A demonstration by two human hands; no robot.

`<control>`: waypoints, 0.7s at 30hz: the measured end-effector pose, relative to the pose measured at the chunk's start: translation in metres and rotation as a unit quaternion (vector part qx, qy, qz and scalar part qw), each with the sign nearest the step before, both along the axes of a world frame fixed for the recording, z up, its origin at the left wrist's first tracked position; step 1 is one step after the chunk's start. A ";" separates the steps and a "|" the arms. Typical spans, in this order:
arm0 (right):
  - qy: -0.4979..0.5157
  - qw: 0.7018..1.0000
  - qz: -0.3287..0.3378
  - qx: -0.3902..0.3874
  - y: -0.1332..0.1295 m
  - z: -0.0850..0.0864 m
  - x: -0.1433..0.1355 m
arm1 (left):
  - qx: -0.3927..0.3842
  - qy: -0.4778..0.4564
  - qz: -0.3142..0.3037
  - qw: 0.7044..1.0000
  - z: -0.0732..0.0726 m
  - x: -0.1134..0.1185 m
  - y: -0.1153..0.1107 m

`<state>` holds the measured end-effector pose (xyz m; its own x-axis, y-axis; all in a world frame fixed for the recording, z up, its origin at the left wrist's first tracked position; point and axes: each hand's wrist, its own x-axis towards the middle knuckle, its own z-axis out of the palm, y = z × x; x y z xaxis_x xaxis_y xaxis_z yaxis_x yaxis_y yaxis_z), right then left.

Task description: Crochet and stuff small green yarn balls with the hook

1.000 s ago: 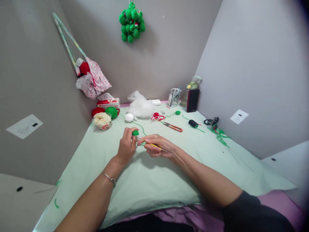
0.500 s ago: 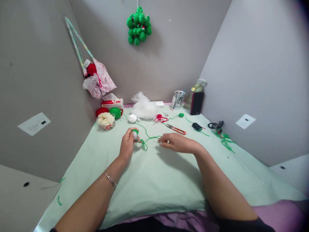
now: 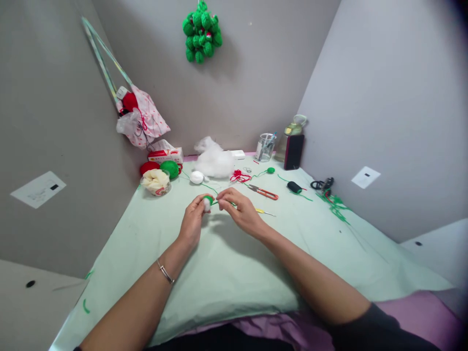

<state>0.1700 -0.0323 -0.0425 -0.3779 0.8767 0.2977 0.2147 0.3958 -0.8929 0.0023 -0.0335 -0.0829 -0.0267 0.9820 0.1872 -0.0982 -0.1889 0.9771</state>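
My left hand (image 3: 193, 218) is closed on a small green crocheted piece (image 3: 208, 200) with white stuffing showing at its lower side. Just right of it, my right hand (image 3: 237, 207) has its fingers pinched on green yarn (image 3: 215, 203) that runs from the piece. Beyond my right hand, a crochet hook with a yellow handle (image 3: 260, 211) lies on the pale green cloth. Orange-handled snips (image 3: 263, 192) rest a little farther back.
Behind my hands are white stuffing (image 3: 214, 162), a white ball (image 3: 196, 177) and red yarn (image 3: 240, 176). A bowl (image 3: 156, 182) stands at the left. Black yarn (image 3: 294, 187), a phone (image 3: 294, 152) and a glass of pens (image 3: 265, 147) are at the right.
My right hand has moved left, up to the green piece, and now pinches yarn there. The yellow-handled hook has come into view on the cloth. The camera view has shifted slightly.
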 end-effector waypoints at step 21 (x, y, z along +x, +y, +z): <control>-0.055 0.994 -0.070 -0.060 0.010 -0.013 -0.004 | 0.025 -0.013 -0.021 0.999 0.002 0.009 -0.010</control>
<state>0.1661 -0.0222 -0.0558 -0.2737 0.9499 0.1509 0.3590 0.2464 -0.9002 0.0112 -0.0431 -0.0809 0.0094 0.9717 0.2362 -0.1325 -0.2329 0.9634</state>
